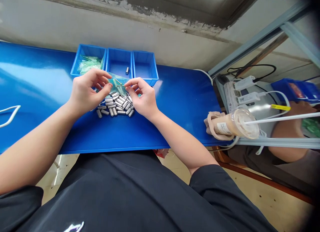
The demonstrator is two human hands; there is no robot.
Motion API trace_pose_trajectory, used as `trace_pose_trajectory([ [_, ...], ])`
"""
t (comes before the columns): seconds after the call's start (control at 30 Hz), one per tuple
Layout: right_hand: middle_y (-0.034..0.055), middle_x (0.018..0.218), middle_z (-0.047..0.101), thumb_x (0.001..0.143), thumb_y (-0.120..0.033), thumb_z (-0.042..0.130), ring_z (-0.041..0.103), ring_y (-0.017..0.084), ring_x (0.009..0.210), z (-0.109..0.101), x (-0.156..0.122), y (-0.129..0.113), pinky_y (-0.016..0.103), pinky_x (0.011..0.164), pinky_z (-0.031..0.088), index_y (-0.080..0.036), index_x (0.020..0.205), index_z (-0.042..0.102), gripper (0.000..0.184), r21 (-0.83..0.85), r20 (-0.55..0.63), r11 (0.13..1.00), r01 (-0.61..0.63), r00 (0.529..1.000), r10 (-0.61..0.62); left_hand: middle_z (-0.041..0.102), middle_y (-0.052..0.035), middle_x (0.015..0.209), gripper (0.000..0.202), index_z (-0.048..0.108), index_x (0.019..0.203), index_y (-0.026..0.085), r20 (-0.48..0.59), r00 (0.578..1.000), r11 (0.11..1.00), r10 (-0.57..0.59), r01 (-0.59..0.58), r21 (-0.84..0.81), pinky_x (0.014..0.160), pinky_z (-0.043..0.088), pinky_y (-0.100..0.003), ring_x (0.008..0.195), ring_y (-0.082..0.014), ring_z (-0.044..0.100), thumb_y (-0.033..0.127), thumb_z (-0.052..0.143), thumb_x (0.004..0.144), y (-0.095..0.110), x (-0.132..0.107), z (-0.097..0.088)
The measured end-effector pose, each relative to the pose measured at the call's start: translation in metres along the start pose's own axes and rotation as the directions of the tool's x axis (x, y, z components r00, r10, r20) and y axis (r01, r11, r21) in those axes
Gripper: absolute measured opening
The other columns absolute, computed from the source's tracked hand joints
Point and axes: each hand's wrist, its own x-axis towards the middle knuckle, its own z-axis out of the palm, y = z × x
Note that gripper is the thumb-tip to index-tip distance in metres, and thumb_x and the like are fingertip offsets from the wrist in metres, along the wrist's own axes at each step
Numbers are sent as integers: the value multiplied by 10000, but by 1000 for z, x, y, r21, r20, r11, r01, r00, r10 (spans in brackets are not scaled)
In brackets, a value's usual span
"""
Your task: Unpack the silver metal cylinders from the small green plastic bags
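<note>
My left hand (87, 90) and my right hand (141, 97) are raised over a pile of several small grey metal pieces (116, 105) on the blue table (180, 102). Both hands have their fingers curled and pinched on a small clear greenish plastic bag (117, 82) stretched between them. A thin yellowish pin shows inside or against the bag. The thumbs and forefingers meet at the bag's two sides.
Three blue bins stand behind the pile: the left bin (88, 60) has greenish bags, the middle bin (119, 64) one small metal piece, the right bin (145, 67). A plastic cup with a straw (233, 123) lies at the table's right end. Another person's arm (295, 125) is at far right.
</note>
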Motion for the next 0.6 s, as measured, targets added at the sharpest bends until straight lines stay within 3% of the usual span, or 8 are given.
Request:
trace_pose_trajectory([
  [0.17,35,1070,753,1052,-290,575,616,64,801,1,0,-1,223,696,522,-169,1070,681,161,17,-1,1000,7,1000,-7,770,5,944,423,696,1179,198,17,1000,1000,6,-7,7,684,588,-312,774,-94,676,555,671,955,-1,0,0],
  [0.4,10,976,699,1008,-231,615,590,63,793,2,1,-1,209,664,512,-194,978,576,62,69,-38,990,-123,991,125,732,-4,958,436,601,1067,196,-3,999,999,-35,35,-25,611,533,-295,759,-91,675,598,693,924,-1,0,2],
  [0.6,-15,923,647,1013,-278,636,553,57,726,4,3,1,224,624,479,-224,981,488,161,126,-49,970,-206,976,214,767,8,953,480,617,1328,210,19,1000,1000,-6,6,-24,597,516,-265,749,-97,697,499,714,957,-2,-1,0],
])
